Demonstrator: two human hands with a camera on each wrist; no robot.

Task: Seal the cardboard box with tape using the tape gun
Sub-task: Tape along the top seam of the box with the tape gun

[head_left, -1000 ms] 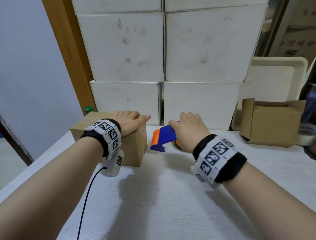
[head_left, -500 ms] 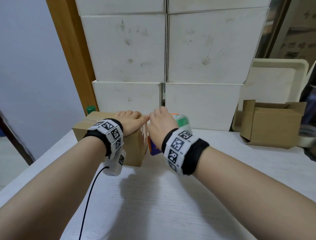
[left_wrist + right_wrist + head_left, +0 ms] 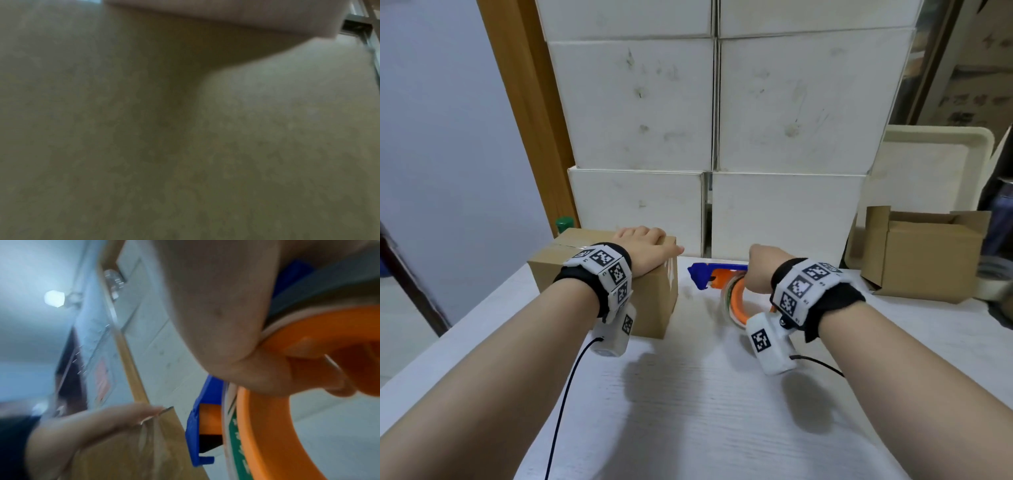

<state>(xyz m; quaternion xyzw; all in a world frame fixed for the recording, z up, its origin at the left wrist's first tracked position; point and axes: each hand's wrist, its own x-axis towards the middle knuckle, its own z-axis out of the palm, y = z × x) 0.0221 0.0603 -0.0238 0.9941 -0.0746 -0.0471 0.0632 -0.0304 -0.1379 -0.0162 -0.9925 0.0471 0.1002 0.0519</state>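
A person's left hand [image 3: 645, 250] lay flat, fingers straight, on top of a closed cardboard box [image 3: 654, 301] at the left of a white table [image 3: 705, 411]. The right hand [image 3: 758, 270] gripped a blue and orange tape gun [image 3: 717, 274], fingers curled through its orange roll — held just off the box's right side, not touching it. A strip of clear tape seemed to run along the top seam and down that side, so the sealing looked largely done — pressing down or another strip may have remained.
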